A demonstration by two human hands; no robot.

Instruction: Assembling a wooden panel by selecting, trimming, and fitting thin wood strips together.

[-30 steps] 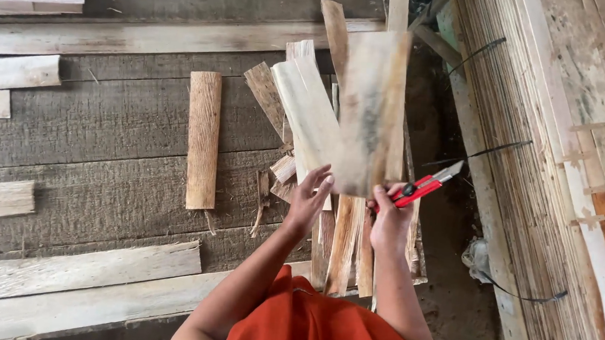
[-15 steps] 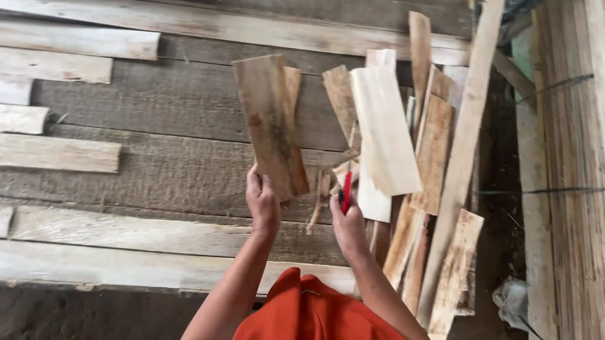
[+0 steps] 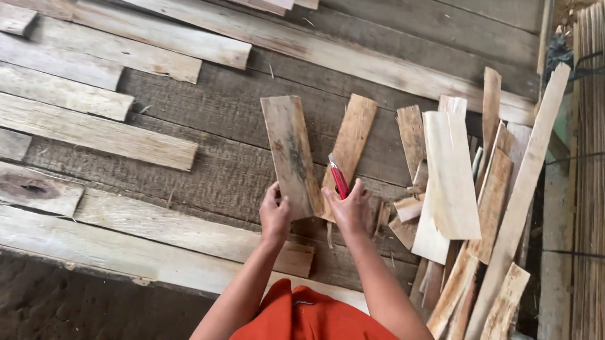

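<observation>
My left hand (image 3: 274, 214) grips the near end of a flat, weathered wood slat (image 3: 291, 151) that points away from me over the plank floor. My right hand (image 3: 348, 210) is closed around a red-handled utility knife (image 3: 338, 177), its tip pointing away from me, and also touches the slat's right edge. A second brown slat (image 3: 350, 141) lies flat just behind the knife. To the right of my right hand sits a loose pile of pale and brown slats (image 3: 457, 195).
Long grey planks (image 3: 78, 129) lie across the floor to the left. A bundle of thin bamboo strips (image 3: 603, 191) runs along the right edge. A long narrow board (image 3: 520, 206) leans across the pile. Dark ground (image 3: 45, 301) shows at the bottom left.
The view has shifted, so the pile now sits further right. My left hand has brought the slat lower and toward the middle. The knife now points away from me beside the slat.
</observation>
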